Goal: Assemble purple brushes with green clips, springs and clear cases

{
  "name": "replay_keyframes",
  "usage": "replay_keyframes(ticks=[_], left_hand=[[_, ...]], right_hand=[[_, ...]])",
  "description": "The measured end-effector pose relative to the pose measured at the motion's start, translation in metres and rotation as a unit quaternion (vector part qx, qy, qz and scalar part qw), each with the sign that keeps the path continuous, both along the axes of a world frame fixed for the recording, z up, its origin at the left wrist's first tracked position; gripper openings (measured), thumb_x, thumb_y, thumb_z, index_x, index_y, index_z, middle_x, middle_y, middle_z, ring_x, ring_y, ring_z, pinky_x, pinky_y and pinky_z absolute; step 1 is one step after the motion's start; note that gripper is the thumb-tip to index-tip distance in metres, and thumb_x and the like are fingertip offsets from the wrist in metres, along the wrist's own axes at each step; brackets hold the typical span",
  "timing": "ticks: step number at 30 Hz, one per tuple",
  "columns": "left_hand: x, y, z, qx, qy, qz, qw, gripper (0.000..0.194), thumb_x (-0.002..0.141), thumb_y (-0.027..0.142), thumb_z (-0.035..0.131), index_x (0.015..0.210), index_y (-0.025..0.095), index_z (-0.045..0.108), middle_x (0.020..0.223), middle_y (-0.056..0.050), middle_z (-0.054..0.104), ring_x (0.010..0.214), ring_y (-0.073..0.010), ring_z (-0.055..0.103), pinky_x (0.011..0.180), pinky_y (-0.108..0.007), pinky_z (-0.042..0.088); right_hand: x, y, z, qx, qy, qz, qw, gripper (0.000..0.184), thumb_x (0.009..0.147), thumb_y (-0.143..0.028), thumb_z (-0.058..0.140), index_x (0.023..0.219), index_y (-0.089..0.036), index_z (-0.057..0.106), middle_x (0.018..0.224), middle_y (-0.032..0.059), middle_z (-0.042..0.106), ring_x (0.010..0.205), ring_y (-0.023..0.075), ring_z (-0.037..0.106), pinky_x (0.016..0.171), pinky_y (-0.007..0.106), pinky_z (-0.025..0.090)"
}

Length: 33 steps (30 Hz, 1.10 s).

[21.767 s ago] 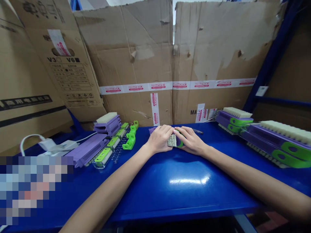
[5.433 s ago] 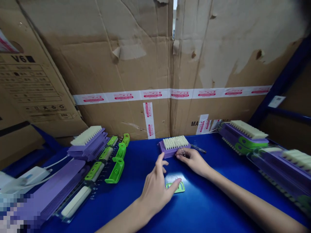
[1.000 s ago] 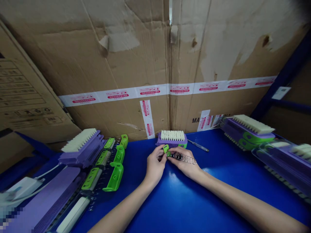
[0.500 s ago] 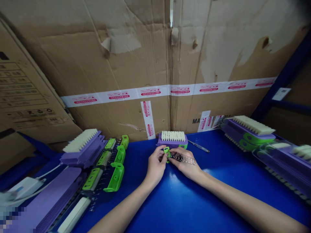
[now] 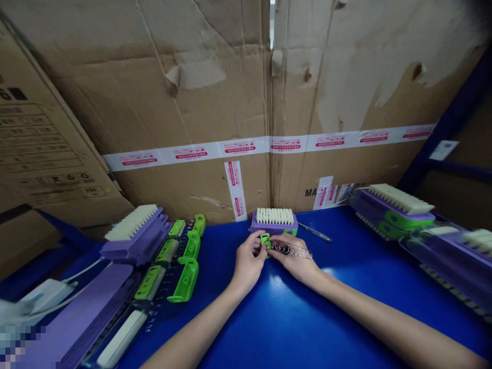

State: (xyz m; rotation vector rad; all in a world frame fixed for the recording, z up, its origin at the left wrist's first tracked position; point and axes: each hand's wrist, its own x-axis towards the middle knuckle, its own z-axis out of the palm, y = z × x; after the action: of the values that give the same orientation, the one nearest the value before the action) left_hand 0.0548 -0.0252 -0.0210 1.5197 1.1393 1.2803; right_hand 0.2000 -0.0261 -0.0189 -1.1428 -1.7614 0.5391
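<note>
My left hand [image 5: 246, 260] is closed, pinching a small green plastic bracket [image 5: 265, 239] between thumb and fingers. From the other side my right hand [image 5: 298, 266] grips the same bracket, its fingertips at the bracket's right edge. A thin metal coil spring [image 5: 295, 249] reaches from the bracket to the right, across the back of my right hand. Whether the spring is hooked into the bracket is hidden by the fingers. Just behind both hands lies a purple brush head [image 5: 273, 219], its white bristles facing up.
A screwdriver [image 5: 317, 233] lies right of the brush head. Green brackets [image 5: 186, 281], springs and purple brush parts [image 5: 132, 233] line the table's left side. More brush units [image 5: 395, 205] are stacked at right. Cardboard [image 5: 200, 113] walls the back of the blue table [image 5: 246, 328].
The view has shifted slightly, so the things at left sit a little further right. Both hands keep their grip on the bracket, with hardly any movement.
</note>
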Motion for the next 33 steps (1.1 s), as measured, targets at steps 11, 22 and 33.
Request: replay_keyframes(ticks=[11, 22, 33], left_hand=[[-0.0017, 0.0009, -0.0015, -0.011, 0.006, -0.021, 1.000, 0.036, 0.078, 0.019, 0.056, 0.113, 0.013, 0.058, 0.089, -0.008, 0.067, 0.076, -0.0162, 0.063, 0.070, -0.028, 0.050], [-0.0012, 0.0002, -0.0005, 0.003, 0.031, -0.020, 0.999, 0.039, 0.077, 0.015, 0.052, 0.116, 0.015, 0.059, 0.092, -0.008, 0.068, 0.078, -0.0161, 0.063, 0.070, -0.027, 0.050], [-0.0025, 0.0007, -0.0025, -0.011, 0.000, -0.025, 1.000, 0.035, 0.079, 0.020, 0.053, 0.113, 0.014, 0.058, 0.090, -0.008, 0.068, 0.079, -0.0166, 0.064, 0.074, -0.028, 0.050]], right_hand=[[0.0007, 0.0014, -0.0010, -0.008, 0.008, 0.002, 1.000, 0.014, 0.073, -0.016, 0.067, 0.086, -0.020, 0.071, 0.080, 0.0027, 0.067, 0.074, 0.0160, 0.062, 0.071, 0.030, 0.049], [-0.0018, 0.0020, -0.0044, -0.011, 0.049, 0.033, 0.998, 0.014, 0.077, -0.025, 0.063, 0.087, -0.019, 0.070, 0.093, 0.0072, 0.071, 0.087, 0.0213, 0.066, 0.081, 0.037, 0.052], [-0.0005, -0.0016, 0.0013, -0.013, 0.036, 0.028, 0.999, 0.018, 0.077, -0.023, 0.062, 0.095, -0.020, 0.066, 0.087, 0.0042, 0.071, 0.075, 0.0168, 0.066, 0.075, 0.032, 0.053]])
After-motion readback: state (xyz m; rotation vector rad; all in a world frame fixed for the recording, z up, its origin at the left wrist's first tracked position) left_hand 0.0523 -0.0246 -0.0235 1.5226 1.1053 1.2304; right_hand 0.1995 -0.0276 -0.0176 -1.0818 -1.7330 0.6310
